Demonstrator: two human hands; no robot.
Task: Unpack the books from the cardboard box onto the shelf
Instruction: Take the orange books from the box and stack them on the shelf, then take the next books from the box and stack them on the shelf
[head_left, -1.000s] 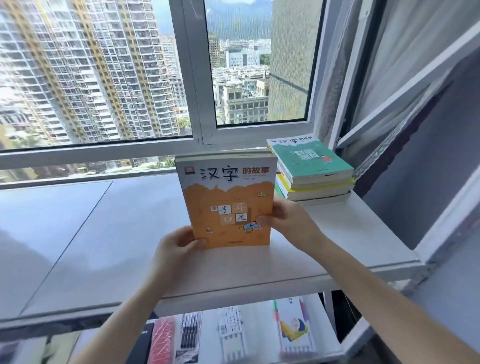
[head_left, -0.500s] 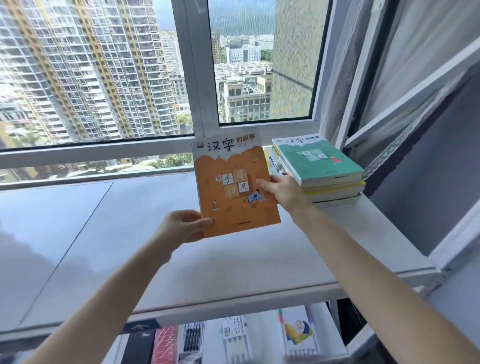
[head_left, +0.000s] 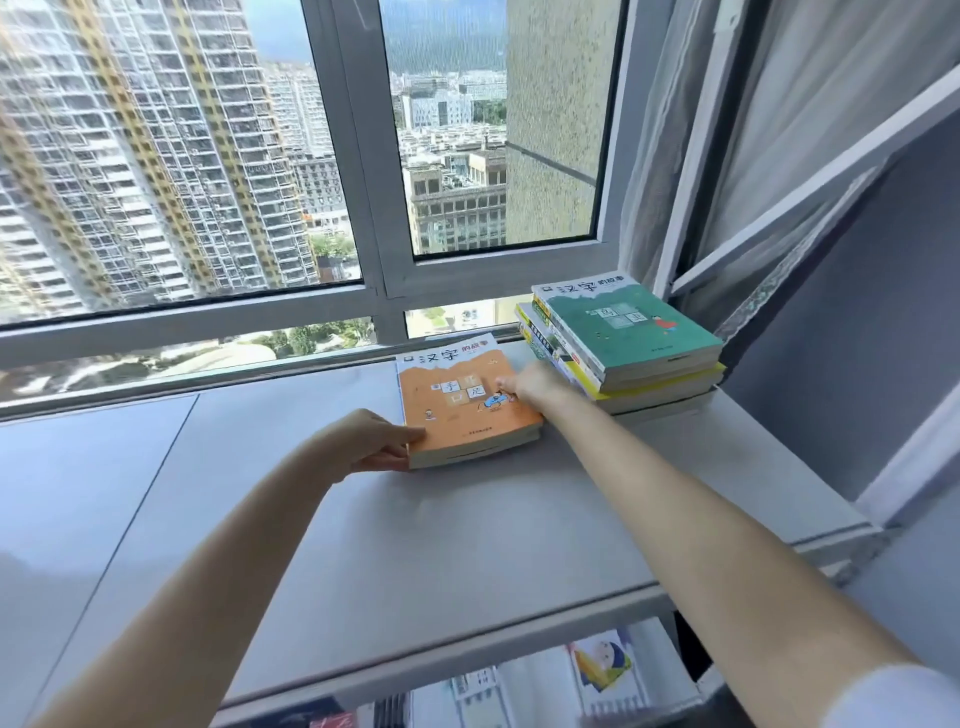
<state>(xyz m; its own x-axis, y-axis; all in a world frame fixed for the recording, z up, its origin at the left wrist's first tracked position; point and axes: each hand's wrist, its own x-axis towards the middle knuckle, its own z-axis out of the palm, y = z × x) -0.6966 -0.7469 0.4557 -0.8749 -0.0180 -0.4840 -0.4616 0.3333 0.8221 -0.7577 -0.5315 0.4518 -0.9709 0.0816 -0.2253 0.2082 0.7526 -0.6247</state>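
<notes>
An orange book (head_left: 462, 400) lies flat, cover up, on the grey shelf (head_left: 291, 499) under the window. My left hand (head_left: 371, 441) grips its near left corner. My right hand (head_left: 537, 384) rests on its right edge, fingers on the cover. Just right of it stands a stack of books (head_left: 623, 343) with a green-covered one on top, against the window frame. The cardboard box is out of view.
The window frame (head_left: 363, 306) runs along the shelf's back edge. A curtain and a tilted window sash (head_left: 779, 197) close off the right side. Below the shelf's front edge lie more books and packets (head_left: 602, 670).
The orange book went from upright and held in the air to lying flat on the shelf, further back, beside the stack. Both hands stayed on it.
</notes>
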